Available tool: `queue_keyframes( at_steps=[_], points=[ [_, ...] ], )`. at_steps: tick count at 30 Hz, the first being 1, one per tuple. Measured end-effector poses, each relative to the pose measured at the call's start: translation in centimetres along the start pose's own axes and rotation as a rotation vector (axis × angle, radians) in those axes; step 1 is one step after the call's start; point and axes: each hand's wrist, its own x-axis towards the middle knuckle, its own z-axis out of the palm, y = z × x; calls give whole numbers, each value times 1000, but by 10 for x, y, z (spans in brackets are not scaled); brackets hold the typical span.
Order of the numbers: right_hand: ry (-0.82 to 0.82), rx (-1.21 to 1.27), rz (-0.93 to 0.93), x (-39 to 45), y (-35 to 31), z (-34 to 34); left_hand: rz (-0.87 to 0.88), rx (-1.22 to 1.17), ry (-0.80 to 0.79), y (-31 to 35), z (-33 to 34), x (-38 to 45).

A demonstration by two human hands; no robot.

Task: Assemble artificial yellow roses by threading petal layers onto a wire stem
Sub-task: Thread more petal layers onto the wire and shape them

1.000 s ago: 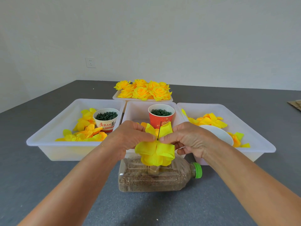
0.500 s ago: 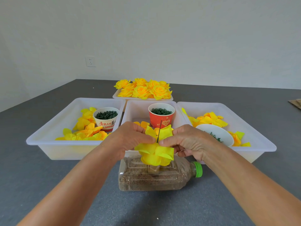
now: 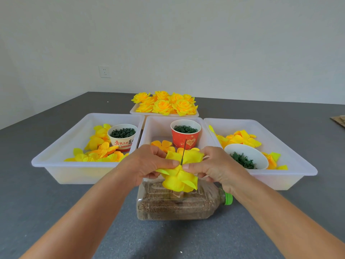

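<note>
A thin dark wire stem point(image 3: 183, 150) stands upright from a clear bottle point(image 3: 179, 204) that lies on its side, filled with brown grains. Yellow petal layers point(image 3: 182, 176) are threaded on the wire, above the bottle. My left hand point(image 3: 147, 165) pinches the top petal layer on the left of the wire. My right hand point(image 3: 211, 168) pinches the same layer on the right. Both thumbs meet close to the wire. The wire's tip sticks up above the petals.
Three white trays sit behind: the left tray point(image 3: 61, 161) with loose petals and a white cup point(image 3: 122, 137), the middle tray point(image 3: 160, 126) with a red cup point(image 3: 185, 135), the right tray point(image 3: 291, 165) with petals and a white bowl point(image 3: 246, 156). Finished roses point(image 3: 165, 104) fill a far tray.
Both hands have pressed the top petal layer a little lower down the wire, so more of the wire tip shows above the petals.
</note>
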Motion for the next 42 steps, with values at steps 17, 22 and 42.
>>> queue_keyframes(
  at_steps=[17, 22, 42],
  points=[
    [141, -345, -528, -1, 22, 5, 658, 147, 93, -12, 11, -8],
    [104, -291, -541, 4, 27, 3, 668, 93, 91, -20, 13, -4],
    [351, -464, -74, 166, 16, -83, 567, 198, -41, -3, 7, 1]
  ],
)
